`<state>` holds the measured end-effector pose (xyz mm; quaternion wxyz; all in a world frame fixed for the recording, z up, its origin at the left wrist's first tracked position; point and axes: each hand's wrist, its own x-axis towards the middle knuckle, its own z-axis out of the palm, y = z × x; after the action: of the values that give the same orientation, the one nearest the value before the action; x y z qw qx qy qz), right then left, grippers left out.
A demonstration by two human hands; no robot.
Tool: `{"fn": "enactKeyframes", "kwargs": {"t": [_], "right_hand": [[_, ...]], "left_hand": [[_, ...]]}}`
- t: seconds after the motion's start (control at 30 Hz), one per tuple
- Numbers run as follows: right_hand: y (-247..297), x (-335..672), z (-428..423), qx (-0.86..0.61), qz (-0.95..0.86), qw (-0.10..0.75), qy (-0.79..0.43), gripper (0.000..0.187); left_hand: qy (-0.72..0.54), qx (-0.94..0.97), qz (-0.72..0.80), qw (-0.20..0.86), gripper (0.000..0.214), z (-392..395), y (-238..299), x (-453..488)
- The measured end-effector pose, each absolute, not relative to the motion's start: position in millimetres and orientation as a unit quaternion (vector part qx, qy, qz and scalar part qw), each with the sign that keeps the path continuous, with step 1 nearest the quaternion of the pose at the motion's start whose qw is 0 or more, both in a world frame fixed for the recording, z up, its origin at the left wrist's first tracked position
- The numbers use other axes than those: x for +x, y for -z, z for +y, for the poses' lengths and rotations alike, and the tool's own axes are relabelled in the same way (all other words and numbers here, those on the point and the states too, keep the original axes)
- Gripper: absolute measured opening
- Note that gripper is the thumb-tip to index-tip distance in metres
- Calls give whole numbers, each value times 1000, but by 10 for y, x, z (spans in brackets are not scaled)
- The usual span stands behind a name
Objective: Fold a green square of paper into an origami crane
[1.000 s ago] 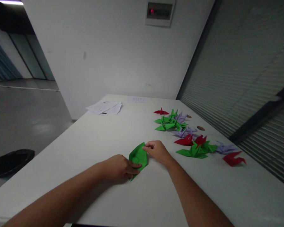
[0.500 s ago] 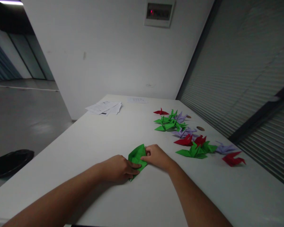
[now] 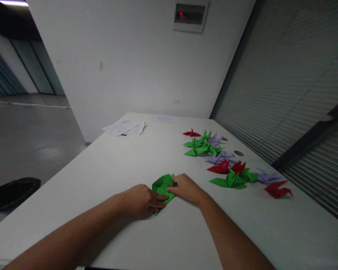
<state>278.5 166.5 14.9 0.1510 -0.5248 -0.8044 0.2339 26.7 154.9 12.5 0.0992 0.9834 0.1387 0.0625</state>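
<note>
A partly folded sheet of green paper lies on the white table between my two hands. My left hand rests flat on its near corner, fingers together and pressing it down. My right hand pinches the paper's far tip and bends it back over the sheet toward me. To the right lies a spread of finished paper cranes in green, red and purple.
A loose stack of white printed sheets sits at the table's far left corner, with one more sheet by the wall. A black bin stands on the floor at left. Slatted blinds run along the right side.
My right hand has drawn the green paper's far tip back toward me, folding it over so the sheet looks shorter. My left hand has stayed pressed on the near corner.
</note>
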Motion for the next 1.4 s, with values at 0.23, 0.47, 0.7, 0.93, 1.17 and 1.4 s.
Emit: {"fn": "enactKeyframes", "kwargs": {"t": [0.23,0.47,0.7,0.93,1.17,1.4], "right_hand": [[-126,2786,1722,-527,-774,233,-264,37],[-149,2782,1722,-517,-749,299,-286,34],[-156,2746,1706,-529,-708,369,-288,30],[-176,2798,1676,-529,-749,243,-318,18],[-203,2804,1611,-504,-806,120,-288,16],[-178,2813,1637,-516,-805,137,-257,24]], "left_hand": [[-61,984,135,101,40,1557,-120,258],[-77,982,136,106,38,1557,-100,262],[-69,982,141,103,40,1552,-118,265],[-69,982,139,107,42,1549,-121,265],[-69,983,132,110,43,1559,-105,259],[-65,983,136,109,42,1552,-121,261]]}}
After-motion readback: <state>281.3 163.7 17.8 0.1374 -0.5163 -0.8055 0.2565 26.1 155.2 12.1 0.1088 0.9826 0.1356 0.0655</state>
